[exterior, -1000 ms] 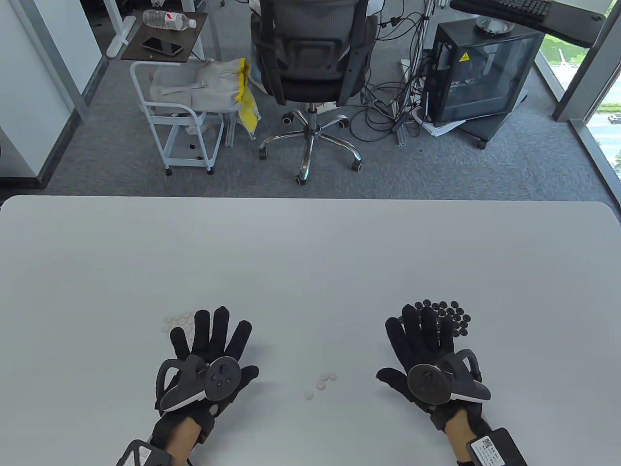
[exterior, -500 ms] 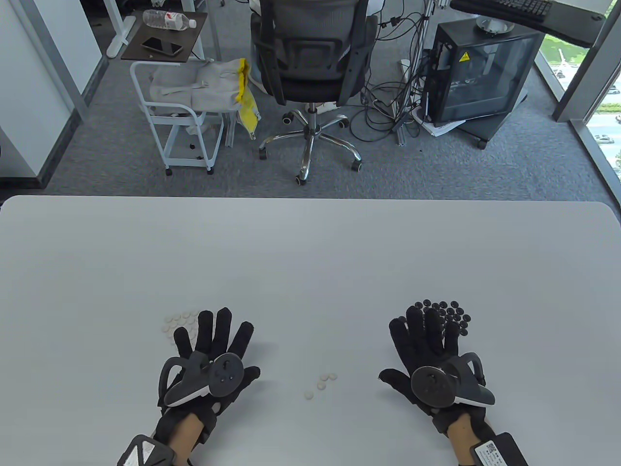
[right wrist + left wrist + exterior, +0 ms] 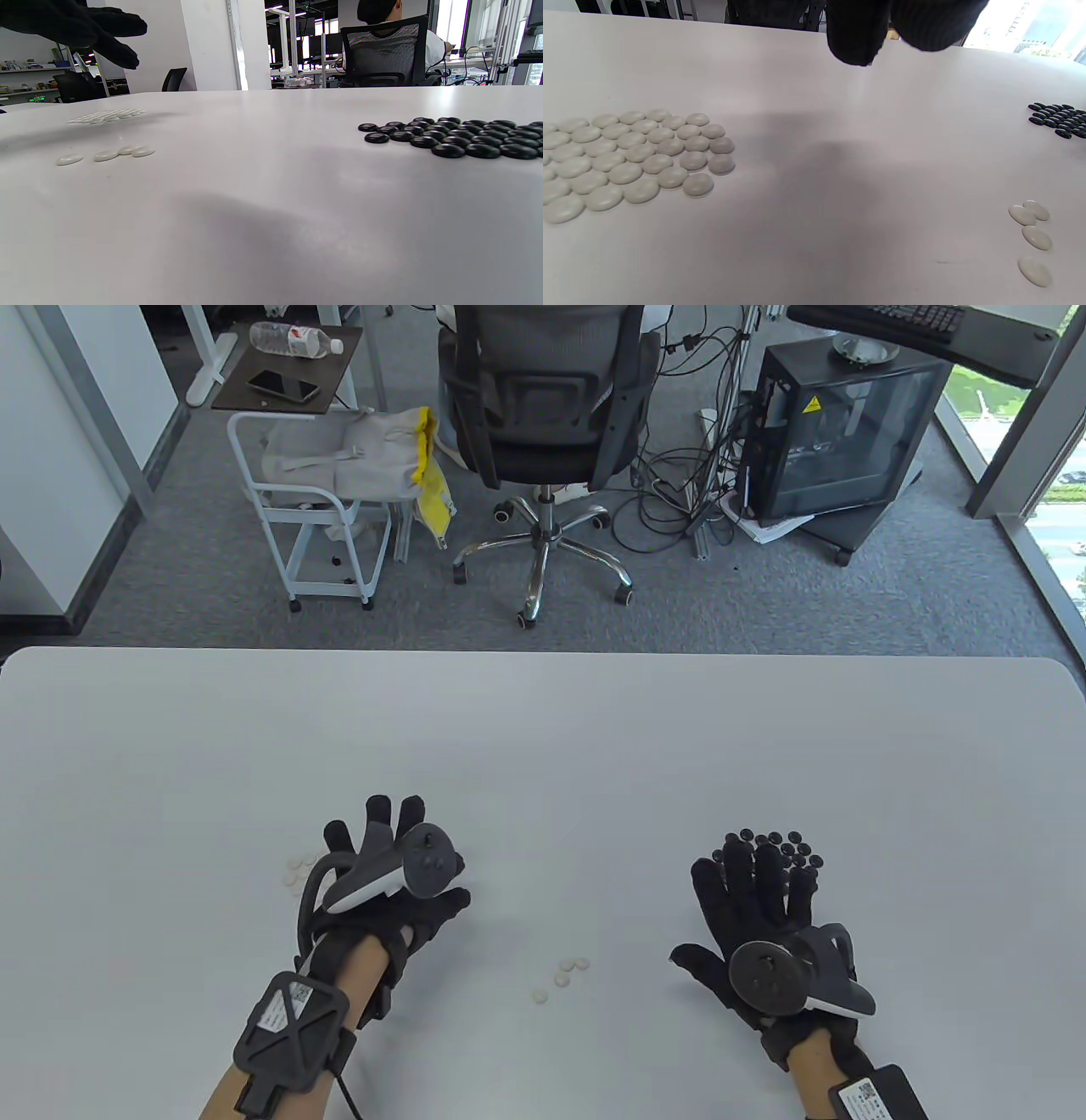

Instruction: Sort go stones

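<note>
Go stones, smooth rounded lens-shaped discs, lie on the matte white table (image 3: 543,746): white cluster (image 3: 628,156) left, glossy black cluster (image 3: 458,137) right, four strays (image 3: 1031,237) between; left hand (image 3: 386,874) and right hand (image 3: 755,899) hover flat, fingers relaxed, empty

- Black knit sensor gloves were worn on the left hand (image 3: 386,891) and the right hand (image 3: 759,916).
- Grey-and-white trackers were strapped on.
- QR-labelled wrist modules were fitted.

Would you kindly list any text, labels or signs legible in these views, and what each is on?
No words are readable.
Yellow triangular warning sign, symbol only: black computer case.
QR-code labels, print too small: left wrist strap, right wrist strap.
Red bottle label: blurred.
</note>
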A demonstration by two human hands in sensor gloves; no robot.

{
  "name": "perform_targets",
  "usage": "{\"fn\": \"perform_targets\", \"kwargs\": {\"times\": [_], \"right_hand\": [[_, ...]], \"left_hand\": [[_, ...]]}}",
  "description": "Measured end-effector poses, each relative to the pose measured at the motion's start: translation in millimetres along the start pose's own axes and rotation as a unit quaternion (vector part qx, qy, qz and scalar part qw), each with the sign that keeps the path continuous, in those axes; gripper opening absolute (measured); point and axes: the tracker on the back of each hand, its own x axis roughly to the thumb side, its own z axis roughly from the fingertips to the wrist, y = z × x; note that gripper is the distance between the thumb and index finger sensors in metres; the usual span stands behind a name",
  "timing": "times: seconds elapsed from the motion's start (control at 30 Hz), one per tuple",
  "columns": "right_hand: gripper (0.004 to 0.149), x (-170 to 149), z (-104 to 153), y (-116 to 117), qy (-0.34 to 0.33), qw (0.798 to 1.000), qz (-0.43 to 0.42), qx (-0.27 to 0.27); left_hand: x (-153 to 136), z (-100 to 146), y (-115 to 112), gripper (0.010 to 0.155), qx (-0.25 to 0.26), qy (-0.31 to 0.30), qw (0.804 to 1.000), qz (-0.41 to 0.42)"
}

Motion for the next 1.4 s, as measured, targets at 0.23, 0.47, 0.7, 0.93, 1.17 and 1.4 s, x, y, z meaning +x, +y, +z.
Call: {"fn": "perform_targets", "kwargs": {"times": [0.23, 0.47, 0.7, 0.93, 1.17, 1.4], "right_hand": [[0.086, -2, 0, 2, 0.006, 1.000, -0.009, 0.011], [0.086, -6, 1, 1, 0.009, 1.000, -0.024, 0.012], [0.086, -6, 1, 2, 0.008, 1.000, -0.026, 0.015], [0.086, -5, 1, 2, 0.007, 1.000, -0.025, 0.017], [0.086, -4, 1, 2, 0.007, 1.000, -0.024, 0.018], [0.086, -5, 1, 2, 0.008, 0.999, -0.027, 0.019]], "left_hand": [[54, -25, -1, 0.055, -0.124, -0.061, 0.990, -0.009], [114, -42, -42, 0.059, -0.162, -0.179, 0.970, -0.033], [120, -53, -60, 0.065, -0.176, -0.173, 0.967, -0.056], [58, -77, -32, 0.067, -0.140, -0.024, 0.990, -0.015], [-14, -76, -21, 0.067, -0.142, 0.083, 0.985, 0.047], [-56, -66, -20, 0.069, -0.149, 0.132, 0.976, 0.088]]}}
